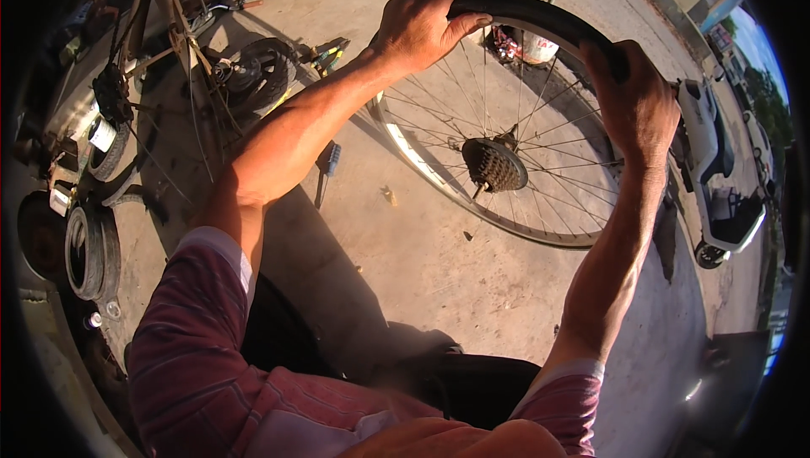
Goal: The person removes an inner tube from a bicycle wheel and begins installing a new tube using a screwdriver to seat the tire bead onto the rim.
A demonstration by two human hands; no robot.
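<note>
A spoked bicycle wheel (447,190) stands tilted in front of me, with a rusty stack of sprockets (495,164) at its hub. Along its far upper edge runs a smooth black rubber band (540,12); whether this is a tyre or an inner tube I cannot tell. The rim's lower left stretch looks bare. My left hand (426,26) is closed over the wheel's top, its thumb lying along the inner side. On the upper right, my right hand (631,103) wraps round the wheel and black rubber, its fingertips partly hidden.
A blue-headed brush (329,162) lies on the concrete floor left of the wheel. Loose tyres (84,251) and a bicycle frame (181,36) crowd the left side. Behind the spokes stands a white bucket (538,48). A white scooter (717,171) is parked at right.
</note>
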